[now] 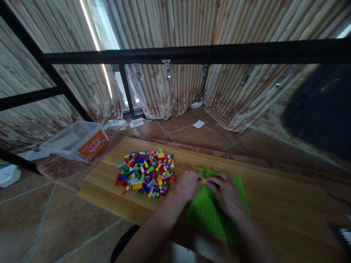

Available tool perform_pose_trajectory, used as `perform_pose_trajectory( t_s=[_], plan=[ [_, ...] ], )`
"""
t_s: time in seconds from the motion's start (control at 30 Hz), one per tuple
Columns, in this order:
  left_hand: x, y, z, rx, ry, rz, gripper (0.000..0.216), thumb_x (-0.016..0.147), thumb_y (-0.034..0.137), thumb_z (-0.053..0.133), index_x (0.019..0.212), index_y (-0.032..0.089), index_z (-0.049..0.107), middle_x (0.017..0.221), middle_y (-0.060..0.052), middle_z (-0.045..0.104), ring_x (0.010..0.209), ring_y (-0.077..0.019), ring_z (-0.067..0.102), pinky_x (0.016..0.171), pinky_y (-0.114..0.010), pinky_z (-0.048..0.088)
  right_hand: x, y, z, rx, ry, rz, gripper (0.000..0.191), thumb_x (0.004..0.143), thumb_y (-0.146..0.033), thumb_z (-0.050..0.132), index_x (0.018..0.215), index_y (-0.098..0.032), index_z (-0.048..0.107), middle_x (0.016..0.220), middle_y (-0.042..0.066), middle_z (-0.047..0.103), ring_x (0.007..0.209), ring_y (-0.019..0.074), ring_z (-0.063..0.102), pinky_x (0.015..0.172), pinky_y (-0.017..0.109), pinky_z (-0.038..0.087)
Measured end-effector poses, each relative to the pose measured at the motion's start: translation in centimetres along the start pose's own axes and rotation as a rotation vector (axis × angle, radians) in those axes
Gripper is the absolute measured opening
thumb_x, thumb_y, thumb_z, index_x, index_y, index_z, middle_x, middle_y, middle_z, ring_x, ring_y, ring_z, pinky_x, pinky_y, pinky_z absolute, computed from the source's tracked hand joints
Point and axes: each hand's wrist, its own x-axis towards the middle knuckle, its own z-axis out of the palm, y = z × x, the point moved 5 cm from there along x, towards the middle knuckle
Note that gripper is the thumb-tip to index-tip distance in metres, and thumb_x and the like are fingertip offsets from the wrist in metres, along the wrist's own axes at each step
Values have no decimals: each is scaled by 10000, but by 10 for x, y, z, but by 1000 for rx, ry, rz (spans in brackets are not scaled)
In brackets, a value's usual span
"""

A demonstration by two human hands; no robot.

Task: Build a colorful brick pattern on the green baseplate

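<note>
Pinches small yellow brick [204, 181] between curled left hand [189, 184] and right hand [226, 193], over green baseplate [208, 217] at lower centre, colourful brick pile [145, 172] just left on wooden surface [276, 199].

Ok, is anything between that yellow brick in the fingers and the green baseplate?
Nothing visible. The left hand and right hand pinch the yellow brick just over the green baseplate, whose visible studs are bare; the hands hide the patch beneath. The brick pile lies left of it on the wooden board.
</note>
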Motion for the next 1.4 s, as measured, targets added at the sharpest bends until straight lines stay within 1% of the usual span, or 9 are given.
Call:
perform_pose_trajectory(
  t_s=[0.33, 0.5, 0.83, 0.93, 1.0, 1.07, 1.17, 1.3, 1.4],
  plan=[
    [-3, 1, 4, 0, 40, 11, 141, 847, 127, 588, 829, 175, 719, 901, -56, 674, 943, -193, 617, 922, -316, 485, -1, 4, 4, 13, 15, -41, 253, 876, -373, 540, 918, -257, 761, 963, 73, 664, 911, 236, 583, 869, 417, 455],
    [-4, 2, 4, -2, 31, 16, 153, 850, 121, 564, 829, 175, 705, 888, -57, 665, 950, -195, 611, 940, -321, 483, -1, 6, 5, 30, 0, -37, 269, 877, -393, 528, 920, -255, 755, 965, 72, 664, 907, 234, 590, 852, 411, 463],
    [-8, 4, 7, 47, 49, 29, 201, 855, 112, 484, 930, 155, 665, 1001, -85, 641, 997, -204, 603, 944, -325, 501, -1, 4, 2, 6, -14, -41, 280, 879, -404, 515, 916, -249, 746, 961, 73, 674, 922, 240, 602, 879, 421, 458],
    [-8, 5, 4, 38, 47, 59, 229, 836, 115, 512, 1003, 153, 663, 1018, -91, 655, 1032, -214, 604, 967, -333, 496, -1, 0, -1, -13, 0, -46, 299, 886, -405, 499, 971, -239, 733, 983, 80, 682, 941, 248, 604, 882, 428, 461],
    [-8, 7, 1, 15, 58, 78, 282, 829, 112, 519, 1074, 163, 650, 1044, -89, 671, 1051, -220, 608, 970, -342, 501, -1, -7, -4, -30, 40, -46, 317, 889, -399, 493, 1035, -224, 714, 1034, 94, 681, 971, 259, 600, 893, 438, 459],
    [-8, 7, -7, -34, 116, 86, 344, 839, 94, 492, 1141, 185, 629, 1094, -77, 682, 1046, -209, 624, 964, -341, 510, 0, -18, -7, -48, 111, -49, 324, 894, -386, 486, 1069, -217, 699, 1083, 103, 674, 1004, 270, 591, 909, 453, 451],
    [-8, 1, -28, -113, 292, 59, 386, 851, 56, 443, 1158, 203, 624, 1121, -61, 694, 995, -176, 654, 942, -317, 524, 0, -42, -3, -28, 180, -89, 296, 897, -352, 483, 1055, -219, 696, 1096, 95, 670, 1016, 268, 583, 915, 455, 447],
    [-13, -21, -66, -170, 567, -61, 317, 847, 63, 481, 1078, 190, 658, 1007, -56, 724, 928, -176, 674, 887, -318, 545, -2, -80, 19, 43, 112, -162, 232, 890, -277, 509, 1022, -220, 691, 1087, 84, 670, 1015, 250, 579, 900, 430, 454],
    [-18, -40, -86, -231, 683, -136, 253, 852, 87, 521, 1028, 183, 677, 1003, -56, 733, 926, -178, 683, 879, -317, 547, -4, -105, 35, 71, 53, -206, 191, 887, -222, 535, 998, -224, 690, 1094, 72, 673, 1019, 243, 566, 895, 404, 439]
  ],
)
